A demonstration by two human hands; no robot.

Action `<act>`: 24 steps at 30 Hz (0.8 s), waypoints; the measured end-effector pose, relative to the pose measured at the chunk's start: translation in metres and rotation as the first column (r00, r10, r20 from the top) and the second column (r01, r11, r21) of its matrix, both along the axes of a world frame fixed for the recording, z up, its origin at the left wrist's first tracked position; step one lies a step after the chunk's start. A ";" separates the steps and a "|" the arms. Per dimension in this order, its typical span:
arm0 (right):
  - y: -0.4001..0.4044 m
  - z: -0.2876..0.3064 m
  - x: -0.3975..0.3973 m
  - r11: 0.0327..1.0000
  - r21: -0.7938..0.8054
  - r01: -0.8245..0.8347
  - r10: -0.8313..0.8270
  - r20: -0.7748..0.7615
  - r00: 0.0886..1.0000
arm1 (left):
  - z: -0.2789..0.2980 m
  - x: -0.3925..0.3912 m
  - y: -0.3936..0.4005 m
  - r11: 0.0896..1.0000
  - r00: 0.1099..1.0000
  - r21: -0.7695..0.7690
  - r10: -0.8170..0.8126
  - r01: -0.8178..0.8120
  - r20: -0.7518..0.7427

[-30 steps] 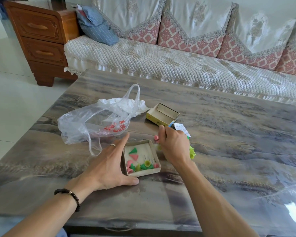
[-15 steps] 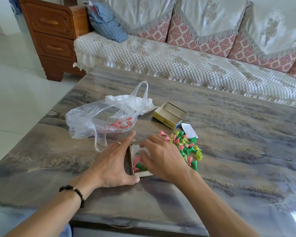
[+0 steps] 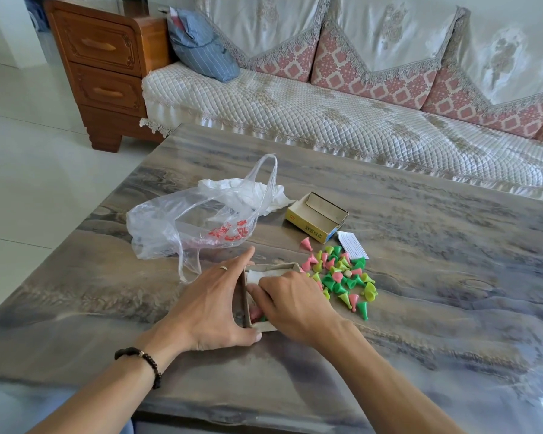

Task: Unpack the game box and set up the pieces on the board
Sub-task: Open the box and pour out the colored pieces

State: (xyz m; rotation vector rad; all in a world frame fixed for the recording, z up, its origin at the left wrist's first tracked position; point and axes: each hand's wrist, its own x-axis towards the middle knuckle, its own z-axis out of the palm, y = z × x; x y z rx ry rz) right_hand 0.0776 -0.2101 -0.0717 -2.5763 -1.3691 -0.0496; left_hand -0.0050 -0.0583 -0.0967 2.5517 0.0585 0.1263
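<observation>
A small cardboard box tray (image 3: 271,269) lies on the marble-look table (image 3: 436,277). My left hand (image 3: 210,305) presses flat against the tray's left side, thumb along its near edge. My right hand (image 3: 295,305) reaches into the tray, and its curled fingers pinch pink and green game pieces (image 3: 256,313) at the bottom. Right of the tray sits a loose pile of pink, green and yellow cone pieces (image 3: 342,278). The yellow box lid (image 3: 315,218) lies upside down behind the pile, with a folded paper slip (image 3: 351,244) beside it. No board is visible.
A crumpled clear plastic bag (image 3: 195,223) with red print lies left of the lid, just behind my left hand. A quilted sofa (image 3: 326,114) runs along the table's far edge, and a wooden drawer cabinet (image 3: 101,67) stands at the far left.
My right hand left the pile on the right and went down into the tray. My left hand has stayed against the tray. The camera view shifted slightly.
</observation>
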 end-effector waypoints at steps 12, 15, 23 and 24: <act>-0.016 0.008 0.056 0.720 0.493 0.489 -0.460 -0.189 0.868 | 0.001 -0.002 0.001 1.000 1.000 0.012 0.012 -0.012 -0.010; -0.028 -0.010 0.071 0.805 0.336 0.488 -0.508 -0.033 0.861 | 0.002 -0.001 0.000 1.000 1.000 0.014 0.014 -0.014 -0.018; -0.025 -0.008 0.048 0.843 0.489 0.224 -0.346 0.174 0.922 | 0.001 0.001 0.001 0.999 0.999 -0.027 0.032 -0.033 -0.038; -0.021 -0.005 0.037 0.863 0.489 0.125 -0.236 0.170 0.957 | 0.000 0.001 0.002 0.999 0.999 -0.024 0.032 -0.033 -0.043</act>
